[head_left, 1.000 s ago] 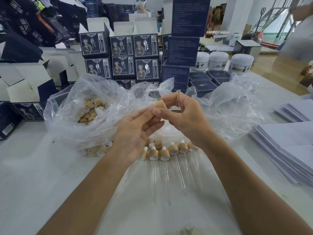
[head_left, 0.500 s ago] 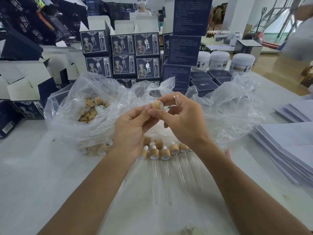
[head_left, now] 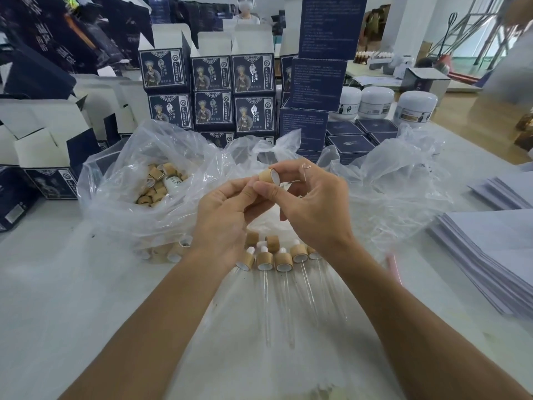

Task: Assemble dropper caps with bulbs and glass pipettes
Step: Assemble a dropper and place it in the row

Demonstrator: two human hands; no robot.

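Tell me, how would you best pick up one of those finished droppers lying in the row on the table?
Probably by the wooden cap, coming from above with fingers on its two round sides. The dropper lies flat, and its thin glass pipette looks fragile and slippery.

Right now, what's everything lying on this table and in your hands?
Tan wooden dropper cap: one, pinched between both hands.
Clear glass pipette: one, in right hand.
Finished droppers: about five, tan caps, in a row below the hands.
Clear plastic bag of loose tan caps: one, left.
Dark blue printed boxes: many, stacked behind.
White jars: about three, back right.
Pale paper sheets: stacks, right.
Left hand; right hand: centre.
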